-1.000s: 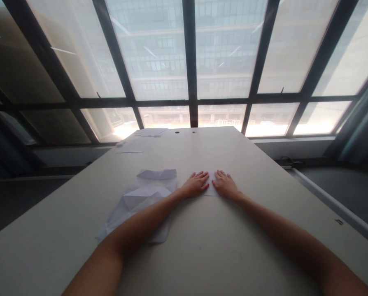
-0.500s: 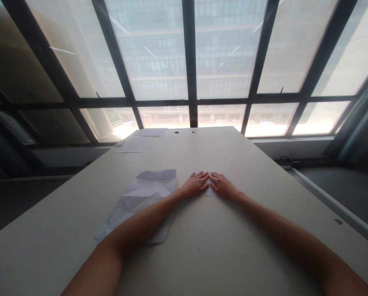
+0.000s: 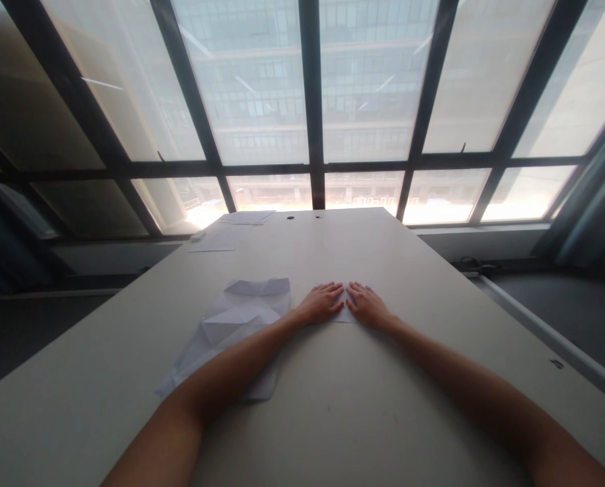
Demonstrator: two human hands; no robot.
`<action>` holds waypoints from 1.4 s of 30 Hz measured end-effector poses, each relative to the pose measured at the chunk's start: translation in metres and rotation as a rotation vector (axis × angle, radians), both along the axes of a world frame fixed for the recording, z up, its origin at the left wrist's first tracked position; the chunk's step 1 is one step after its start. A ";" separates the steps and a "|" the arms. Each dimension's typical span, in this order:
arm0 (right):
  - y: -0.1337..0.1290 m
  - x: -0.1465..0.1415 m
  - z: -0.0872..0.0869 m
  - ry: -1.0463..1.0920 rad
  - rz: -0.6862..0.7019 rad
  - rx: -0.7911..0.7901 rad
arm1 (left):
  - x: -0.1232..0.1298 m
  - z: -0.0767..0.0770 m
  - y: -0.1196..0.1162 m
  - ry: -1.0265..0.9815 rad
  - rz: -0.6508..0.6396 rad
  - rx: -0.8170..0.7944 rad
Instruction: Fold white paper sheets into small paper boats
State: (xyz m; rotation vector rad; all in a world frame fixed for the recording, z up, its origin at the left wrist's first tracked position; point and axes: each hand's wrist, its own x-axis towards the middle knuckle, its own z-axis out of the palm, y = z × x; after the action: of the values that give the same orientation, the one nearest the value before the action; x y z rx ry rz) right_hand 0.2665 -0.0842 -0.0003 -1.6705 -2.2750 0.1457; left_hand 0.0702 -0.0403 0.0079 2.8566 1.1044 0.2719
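Observation:
A small piece of white paper [image 3: 344, 315] lies on the table, mostly covered by my two hands. My left hand [image 3: 321, 303] rests flat on its left part, fingers stretched out. On the right part lies my right hand [image 3: 367, 306], also flat with its fingers extended. A narrow strip of the paper shows between the fingertips; its folds are hidden. Left of my hands is a larger creased sheet of white paper [image 3: 246, 311], partly covered by my left forearm.
The white table [image 3: 353, 250] stretches away toward tall framed windows [image 3: 262, 88]. Several flat paper sheets [image 3: 216, 240] lie at its far left, with a small pale object [image 3: 197, 237] beside them. Two small dark spots sit near the far edge.
My right hand has shifted very slightly to the right, widening the gap between the hands a little. Both hands stay flat on the paper.

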 end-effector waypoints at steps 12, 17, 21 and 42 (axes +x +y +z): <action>0.000 0.002 0.000 0.000 -0.037 0.039 | 0.000 -0.002 0.007 -0.233 -0.019 0.104; 0.001 0.003 -0.001 -0.013 -0.129 0.049 | -0.001 -0.008 0.014 -0.373 -0.068 0.033; 0.004 0.006 -0.003 -0.023 -0.149 0.063 | -0.001 -0.008 0.015 -0.388 -0.176 -0.043; 0.001 0.001 0.004 -0.005 0.121 0.078 | -0.002 -0.001 0.003 -0.095 0.074 0.083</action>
State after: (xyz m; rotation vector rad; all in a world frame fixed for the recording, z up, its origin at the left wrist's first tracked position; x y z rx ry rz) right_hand 0.2673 -0.0837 0.0041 -1.4979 -2.3544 0.0787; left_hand 0.0686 -0.0374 0.0064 2.8430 1.2089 0.4633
